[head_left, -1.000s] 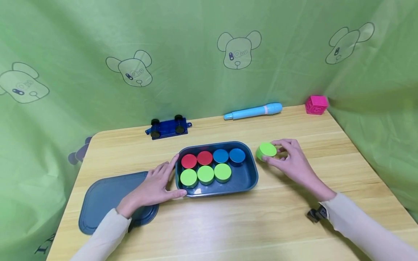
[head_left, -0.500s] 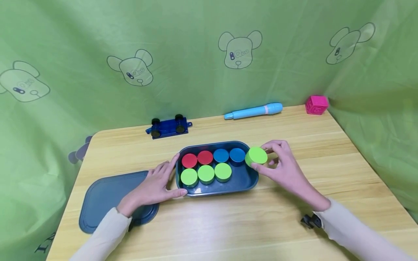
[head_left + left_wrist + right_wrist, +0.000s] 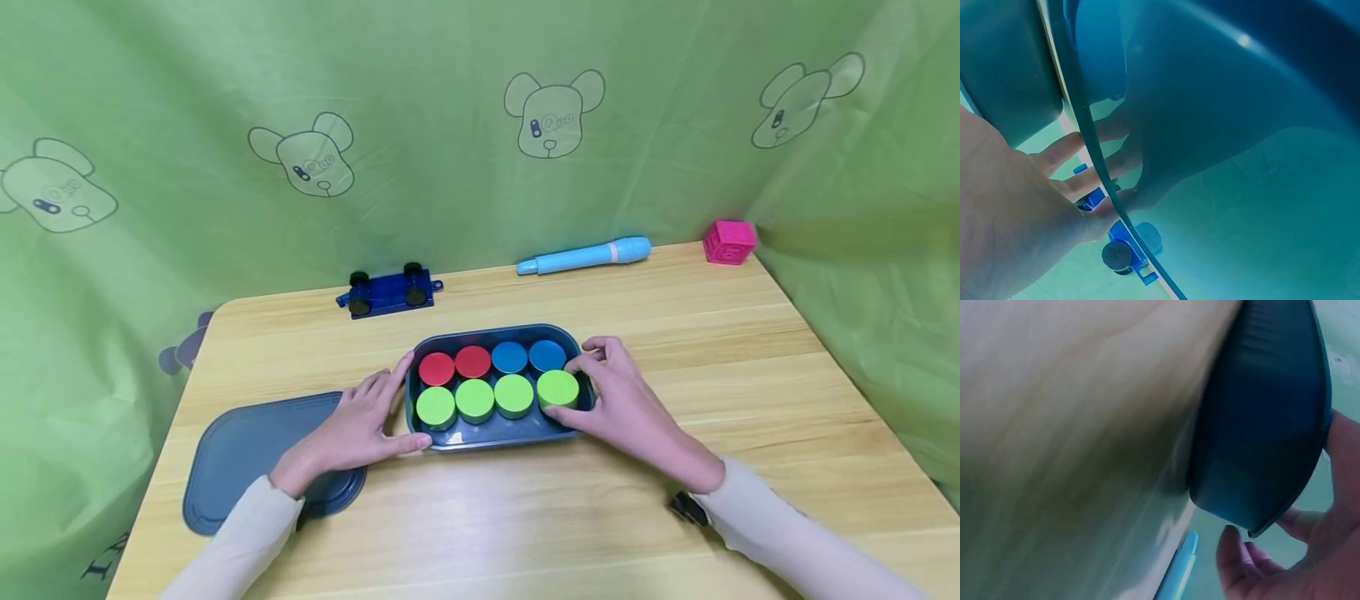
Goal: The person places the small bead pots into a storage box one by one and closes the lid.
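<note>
A dark blue-grey rectangular box [image 3: 487, 437] with rounded corners stands mid-table. Along its back row lie two red discs [image 3: 473, 362] and two blue discs [image 3: 509, 357]. Several thick lime-green discs [image 3: 475, 400] form the front row. My right hand [image 3: 633, 408] reaches over the box's right end and pinches the rightmost green disc [image 3: 558, 390] between thumb and fingers, inside the box. At the left end, my left hand [image 3: 356, 433] rests with fingers and thumb spread along the rim. The right wrist view shows the box's outer wall [image 3: 1260, 419], with the disc hidden behind it.
A matching flat lid [image 3: 255, 458] lies on the left, partly under my left forearm. Along the table's back edge are a blue toy wagon base [image 3: 390, 293] with black wheels, a light-blue pen-shaped toy [image 3: 585, 255] and a pink cube [image 3: 730, 242]. Green cloth [image 3: 420, 150] hangs behind.
My right hand has carried the green disc leftward from beside the box, over its rim, to the right end of the front row. The left hand has stayed at the box's left end.
</note>
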Tool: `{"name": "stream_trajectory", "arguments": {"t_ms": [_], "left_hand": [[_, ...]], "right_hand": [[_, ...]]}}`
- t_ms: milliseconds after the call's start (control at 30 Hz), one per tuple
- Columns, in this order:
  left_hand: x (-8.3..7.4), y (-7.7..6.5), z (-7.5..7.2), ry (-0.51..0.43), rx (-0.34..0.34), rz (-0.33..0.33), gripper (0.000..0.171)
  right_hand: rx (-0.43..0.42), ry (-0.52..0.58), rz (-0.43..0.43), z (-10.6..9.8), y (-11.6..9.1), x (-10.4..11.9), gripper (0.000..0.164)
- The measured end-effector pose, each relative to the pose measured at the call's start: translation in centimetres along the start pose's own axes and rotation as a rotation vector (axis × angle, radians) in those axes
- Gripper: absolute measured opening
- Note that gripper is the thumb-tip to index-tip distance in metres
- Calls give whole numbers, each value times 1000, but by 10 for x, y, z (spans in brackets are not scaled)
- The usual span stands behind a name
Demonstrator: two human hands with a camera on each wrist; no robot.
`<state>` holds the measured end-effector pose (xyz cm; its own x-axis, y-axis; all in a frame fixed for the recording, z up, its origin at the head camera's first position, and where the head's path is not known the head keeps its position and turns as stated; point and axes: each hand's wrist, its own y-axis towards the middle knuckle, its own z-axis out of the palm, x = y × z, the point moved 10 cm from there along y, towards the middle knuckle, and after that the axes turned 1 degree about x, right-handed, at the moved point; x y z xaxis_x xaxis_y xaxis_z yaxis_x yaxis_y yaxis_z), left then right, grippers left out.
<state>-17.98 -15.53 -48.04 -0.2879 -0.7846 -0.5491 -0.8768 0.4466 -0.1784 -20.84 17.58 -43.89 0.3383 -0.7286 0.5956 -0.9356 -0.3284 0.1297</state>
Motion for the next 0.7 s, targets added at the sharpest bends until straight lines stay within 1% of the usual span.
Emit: {"name": "stream_trajectory", "arguments": {"t_ms": [200, 367, 533, 600, 700], "left_hand": [[2, 0, 1, -1, -2, 0, 120], [1, 0, 1, -1, -2, 2, 120], [0, 0, 0, 4, -2, 6, 120], [-1, 0, 0, 8, -2, 7, 120], [-1, 0, -1, 13, 4, 3, 120]], "right_hand": [[85, -100, 45, 3, 4, 6, 61], [142, -160, 53, 5, 10, 14, 59], [217, -230, 86, 10, 16, 16, 60], [237, -246, 98, 11, 17, 16, 61], [235, -238, 101, 11, 18, 16, 62]]}}
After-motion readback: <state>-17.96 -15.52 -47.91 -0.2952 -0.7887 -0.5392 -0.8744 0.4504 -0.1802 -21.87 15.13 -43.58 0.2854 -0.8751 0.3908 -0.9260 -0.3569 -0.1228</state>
